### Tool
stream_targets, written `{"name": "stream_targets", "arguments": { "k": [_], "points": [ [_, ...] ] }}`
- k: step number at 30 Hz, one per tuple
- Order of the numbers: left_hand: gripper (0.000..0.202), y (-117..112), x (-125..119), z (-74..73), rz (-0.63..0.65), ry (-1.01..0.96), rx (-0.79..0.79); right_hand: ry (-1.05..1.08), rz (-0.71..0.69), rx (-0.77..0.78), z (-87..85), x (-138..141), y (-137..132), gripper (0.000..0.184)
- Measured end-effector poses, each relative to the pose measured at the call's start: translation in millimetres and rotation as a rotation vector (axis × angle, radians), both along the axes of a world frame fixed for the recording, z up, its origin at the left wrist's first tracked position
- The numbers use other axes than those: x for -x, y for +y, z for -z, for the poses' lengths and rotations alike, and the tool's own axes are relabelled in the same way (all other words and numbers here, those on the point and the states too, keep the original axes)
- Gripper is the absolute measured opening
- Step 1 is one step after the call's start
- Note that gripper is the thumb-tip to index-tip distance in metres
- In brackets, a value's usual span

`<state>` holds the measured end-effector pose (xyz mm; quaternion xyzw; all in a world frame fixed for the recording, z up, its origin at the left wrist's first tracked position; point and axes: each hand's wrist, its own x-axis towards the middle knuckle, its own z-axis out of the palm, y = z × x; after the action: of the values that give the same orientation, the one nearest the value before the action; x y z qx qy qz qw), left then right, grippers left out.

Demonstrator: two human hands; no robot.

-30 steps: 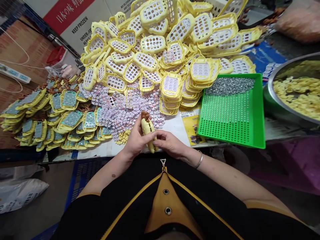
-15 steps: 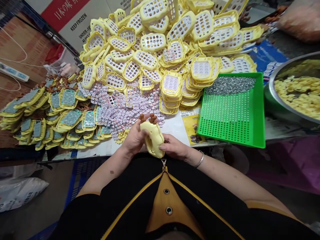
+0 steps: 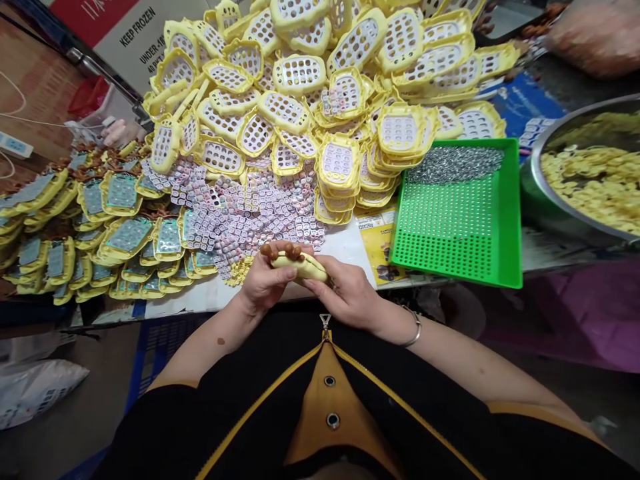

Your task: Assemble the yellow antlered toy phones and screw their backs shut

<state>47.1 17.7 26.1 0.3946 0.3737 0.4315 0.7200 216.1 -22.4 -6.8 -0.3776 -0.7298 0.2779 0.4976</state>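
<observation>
Evidently a yellow case [image 3: 311, 268] with brown knobs [image 3: 281, 251] at one end is the thing in hand, tilted edge-up over the near side of the worktop [image 3: 187, 297], to the left of the green tray [image 3: 511, 220] and a little nearer the wearer. The left hand [image 3: 264, 280] grips the knobbed end with its thumb laid along the near side; the right hand [image 3: 354, 292] is closed around the other end, thumb pressed on the shell. A seam runs along the upturned edge. A silvery bangle [image 3: 416, 327] circles the right wrist.

Just beyond the hands, left of the tray, lie many small patterned button sheets [image 3: 260, 210], with a little heap of yellow pieces [image 3: 239, 272] at their near edge. Between these and the tray, a yellow printed sheet [image 3: 376, 241] lies flat, partly under the tray's left side. Behind and left of the tray rises a big heap of yellow shells with white grids [image 3: 300, 73], some neatly stacked. Far left of the tray are piled yellow cases with grey-green boards [image 3: 127, 235]. Dark silvery bits [image 3: 453, 165] fill the tray's far end. Just right of the tray stands a metal bowl [image 3: 539, 177] holding yellow pieces [image 3: 595, 180]
</observation>
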Motion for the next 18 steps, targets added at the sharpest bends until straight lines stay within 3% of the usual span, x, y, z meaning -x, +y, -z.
{"name": "stream_targets", "arguments": {
  "k": [6,10,13,18],
  "points": [
    [0.031,-4,0,-1.2,0.092,0.033,-0.068,-0.059,0.023,-0.074,-6.4,1,-3,0.031],
    [0.031,-9,-2,-3.0,0.054,0.067,-0.121,-0.075,0.063,-0.144,-6.9,4,-6,0.028],
    [0.034,-13,-5,-5.1,0.023,0.049,-0.05,-0.004,0.102,-0.113,-6.3,5,-6,0.03],
    [0.037,-16,-9,-7.1,0.082,0.033,-0.03,0.142,0.069,-0.033,-5.8,9,-6,0.029]
  ]
}}
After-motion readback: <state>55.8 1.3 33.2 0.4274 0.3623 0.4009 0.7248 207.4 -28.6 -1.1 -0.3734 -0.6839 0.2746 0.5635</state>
